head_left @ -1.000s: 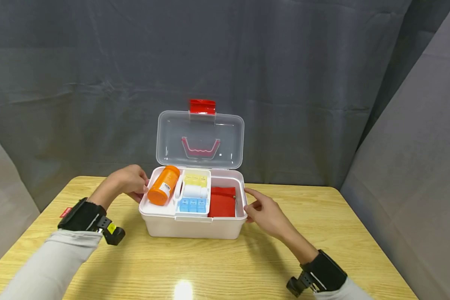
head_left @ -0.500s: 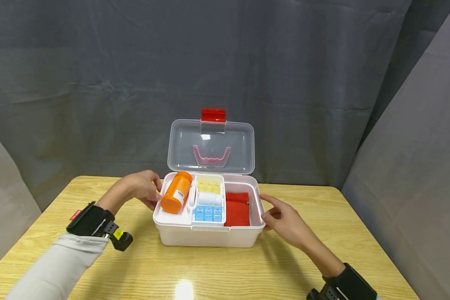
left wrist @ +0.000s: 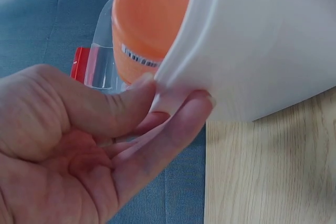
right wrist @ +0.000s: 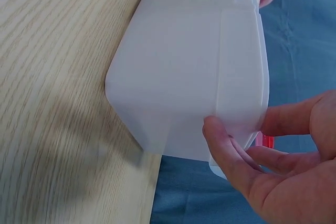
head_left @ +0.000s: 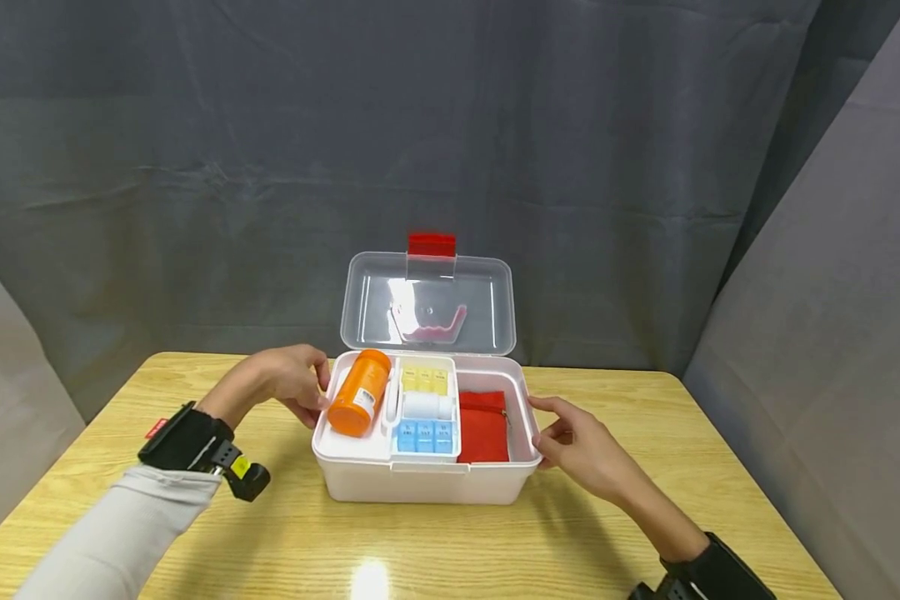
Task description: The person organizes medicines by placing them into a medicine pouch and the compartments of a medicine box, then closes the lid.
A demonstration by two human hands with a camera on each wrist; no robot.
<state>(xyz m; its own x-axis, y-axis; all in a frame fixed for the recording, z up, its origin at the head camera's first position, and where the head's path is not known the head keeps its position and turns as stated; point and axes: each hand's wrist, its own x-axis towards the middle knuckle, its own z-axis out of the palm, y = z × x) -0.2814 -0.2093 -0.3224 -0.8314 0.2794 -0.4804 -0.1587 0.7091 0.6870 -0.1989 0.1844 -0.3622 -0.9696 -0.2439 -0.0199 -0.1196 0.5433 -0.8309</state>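
Note:
A white plastic box point(head_left: 427, 489) stands on the table, its clear lid point(head_left: 375, 300) raised at the back. My left hand point(head_left: 292, 382) pinches the box's left rim, thumb on top and a finger under the lip, as the left wrist view shows. At the right rim, my right hand point(head_left: 588, 454) grips with thumb and fingers. Inside, an orange pill bottle point(head_left: 360, 392) lies tilted on the white tray point(head_left: 345, 447). Beside it sit yellow pill compartments point(head_left: 424, 381), a white cylinder point(head_left: 427, 407) and blue pill compartments point(head_left: 425, 436). A red zip pouch point(head_left: 483, 429) fills the right side.
The wooden table point(head_left: 450, 550) extends in front of the box and to both sides. A grey curtain point(head_left: 570, 167) hangs behind its back edge. The lid carries a red latch point(head_left: 432, 244) and a pink handle point(head_left: 437, 333).
The box has moved right and a little towards me, its contents with it. Both hands have travelled along at its rims, and the lid stands lower in the head view.

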